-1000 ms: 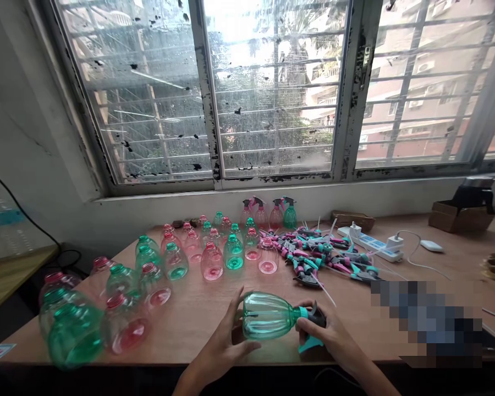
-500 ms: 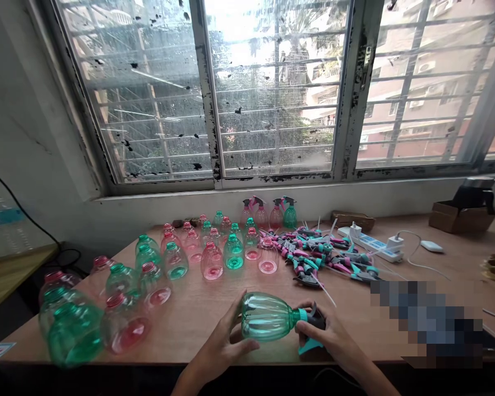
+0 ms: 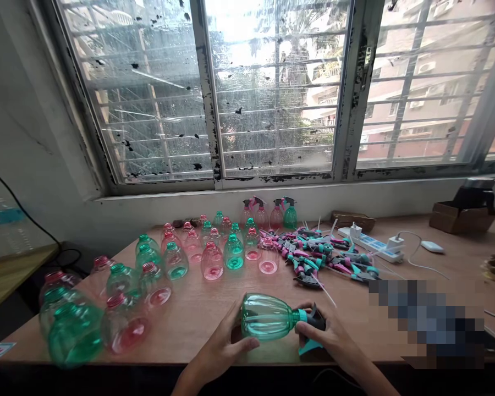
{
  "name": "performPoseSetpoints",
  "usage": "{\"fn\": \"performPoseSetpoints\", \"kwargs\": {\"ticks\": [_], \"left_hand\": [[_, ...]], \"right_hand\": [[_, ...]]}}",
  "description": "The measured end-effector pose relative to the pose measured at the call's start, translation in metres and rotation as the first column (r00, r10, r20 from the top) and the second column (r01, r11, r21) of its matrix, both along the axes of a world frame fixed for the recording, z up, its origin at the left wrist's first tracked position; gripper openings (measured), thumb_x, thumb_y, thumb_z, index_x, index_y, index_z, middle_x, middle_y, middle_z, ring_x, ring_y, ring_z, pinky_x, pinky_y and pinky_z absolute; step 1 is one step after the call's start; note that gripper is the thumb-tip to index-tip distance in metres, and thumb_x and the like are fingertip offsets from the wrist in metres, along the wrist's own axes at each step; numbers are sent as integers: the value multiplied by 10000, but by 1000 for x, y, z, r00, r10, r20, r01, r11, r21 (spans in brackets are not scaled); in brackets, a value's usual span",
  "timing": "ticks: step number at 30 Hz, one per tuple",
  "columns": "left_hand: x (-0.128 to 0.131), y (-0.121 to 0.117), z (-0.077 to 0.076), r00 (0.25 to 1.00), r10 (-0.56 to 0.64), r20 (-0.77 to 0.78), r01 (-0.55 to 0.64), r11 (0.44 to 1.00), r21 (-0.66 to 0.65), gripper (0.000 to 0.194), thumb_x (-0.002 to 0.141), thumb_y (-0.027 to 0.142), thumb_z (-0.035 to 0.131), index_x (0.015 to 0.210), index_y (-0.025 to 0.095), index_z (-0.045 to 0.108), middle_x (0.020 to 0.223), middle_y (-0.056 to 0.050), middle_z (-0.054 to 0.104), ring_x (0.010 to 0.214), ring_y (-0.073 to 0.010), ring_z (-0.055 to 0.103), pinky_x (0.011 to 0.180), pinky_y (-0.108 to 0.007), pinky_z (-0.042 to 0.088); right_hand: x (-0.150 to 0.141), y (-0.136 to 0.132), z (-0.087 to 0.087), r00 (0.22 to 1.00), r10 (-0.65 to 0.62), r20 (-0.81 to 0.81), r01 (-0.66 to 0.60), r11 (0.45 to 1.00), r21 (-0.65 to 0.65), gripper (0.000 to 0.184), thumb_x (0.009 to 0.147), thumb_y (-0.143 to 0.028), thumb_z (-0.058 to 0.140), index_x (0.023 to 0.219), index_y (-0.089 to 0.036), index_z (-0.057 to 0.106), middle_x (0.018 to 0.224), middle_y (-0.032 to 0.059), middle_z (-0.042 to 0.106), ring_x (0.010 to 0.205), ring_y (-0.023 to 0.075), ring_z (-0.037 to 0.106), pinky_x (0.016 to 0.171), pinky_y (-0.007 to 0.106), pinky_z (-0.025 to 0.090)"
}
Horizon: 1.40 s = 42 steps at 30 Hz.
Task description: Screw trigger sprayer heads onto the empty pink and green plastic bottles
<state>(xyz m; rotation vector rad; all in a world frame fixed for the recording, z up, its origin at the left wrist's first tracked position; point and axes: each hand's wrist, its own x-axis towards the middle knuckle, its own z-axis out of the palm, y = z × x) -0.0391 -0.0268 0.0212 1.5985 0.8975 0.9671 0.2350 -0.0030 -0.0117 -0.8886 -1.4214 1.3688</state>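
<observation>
A clear green spray bottle (image 3: 268,317) lies sideways between my hands, just above the table's front edge. Its base points left, where my left hand (image 3: 226,344) wraps round it with the thumb in front. At the neck end, my right hand (image 3: 330,333) is closed on the black and turquoise spray head (image 3: 313,322). The turquoise collar of the head sits on the bottle's neck. Part of the trigger shows below my right fingers. Beyond my hands lies a pile of pink, turquoise and black spray heads (image 3: 317,253) with thin tubes.
Several open pink and green bottles, including a pink one (image 3: 212,261), stand on the left half of the table (image 3: 181,324). Bottles with heads fitted (image 3: 289,213) stand by the wall. At right are a power strip (image 3: 371,243), a cardboard box (image 3: 457,217) and a blurred-out patch.
Almost nothing differs. Both hands keep the same hold on the green spray bottle, which stays in about the same place.
</observation>
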Motion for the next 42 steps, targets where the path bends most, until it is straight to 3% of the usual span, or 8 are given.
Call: {"fn": "performPoseSetpoints", "kwargs": {"ticks": [5, 10, 14, 17, 23, 25, 33, 42], "left_hand": [[2, -1, 1, 1000, -12, 3, 12, 1000, -11, 934, 837, 296, 761, 1572, 322, 185, 1541, -84, 484, 1442, -325, 402, 1222, -514, 271], [3, -3, 1, 999, -43, 29, 44, 999, -16, 969, 848, 266, 744, 1577, 351, 112, 1525, -78, 504, 1430, -324, 426, 1202, -512, 307], [2, -1, 1, 999, -40, 7, 40, 999, -10, 875, 839, 275, 752, 1557, 293, 253, 1541, -91, 486, 1479, -344, 339, 1222, -516, 274], [0, 1, 0, 999, -20, -35, 20, 1000, 9, 797, 839, 276, 754, 1524, 268, 347, 1543, -95, 485, 1467, -344, 360, 1232, -507, 257], [2, -2, 1, 999, -18, -36, 18, 1000, 2, 990, 859, 267, 729, 1585, 335, 59, 1526, -89, 501, 1427, -329, 424, 1197, -504, 320], [2, -3, 3, 999, -25, -36, 26, 1000, 5, 1000, 863, 271, 723, 1584, 342, 34, 1518, -87, 511, 1419, -327, 435, 1192, -492, 329], [2, -1, 6, 999, -10, -53, 10, 1000, 7, 792, 820, 268, 767, 1512, 254, 383, 1509, -97, 531, 1450, -358, 384, 1221, -519, 278], [2, 0, 1, 999, -30, -25, 30, 1000, -10, 1004, 837, 211, 735, 1583, 338, 75, 1515, -83, 520, 1467, -326, 365, 1210, -507, 296]], "right_hand": [[0, 5, -9, 999, -14, -37, 13, 1000, -22, 456, 778, -515, 791, 1040, -176, 635, 693, 9, 722, 604, 216, 695, 592, 348, 571], [0, 1, -3, 998, 0, -56, -2, 1000, -28, 420, 798, -486, 785, 1043, -180, 630, 703, 2, 721, 618, 209, 694, 604, 336, 562], [0, -2, 2, 998, 13, -56, -14, 999, -28, 422, 801, -494, 780, 1042, -177, 638, 713, 2, 722, 643, 212, 699, 626, 335, 557], [0, -2, 2, 999, 6, -48, -7, 1000, -21, 420, 802, -489, 781, 1040, -175, 636, 715, 2, 724, 647, 211, 698, 635, 338, 556], [1, -3, 4, 999, 9, -34, -9, 1000, -20, 405, 808, -480, 777, 1037, -178, 633, 736, 5, 720, 660, 220, 707, 647, 360, 577], [1, -3, 6, 1000, 15, -26, -16, 1000, -15, 403, 810, -489, 772, 1031, -180, 639, 744, 8, 722, 672, 226, 714, 654, 365, 586], [0, -3, 4, 1000, 7, -31, -7, 1000, -19, 398, 808, -482, 779, 1035, -183, 648, 718, 4, 726, 658, 221, 706, 639, 350, 573], [0, -2, 5, 1000, 7, -27, -7, 1000, -15, 371, 821, -457, 775, 1027, -177, 643, 717, 5, 730, 662, 215, 704, 647, 345, 567]]}}
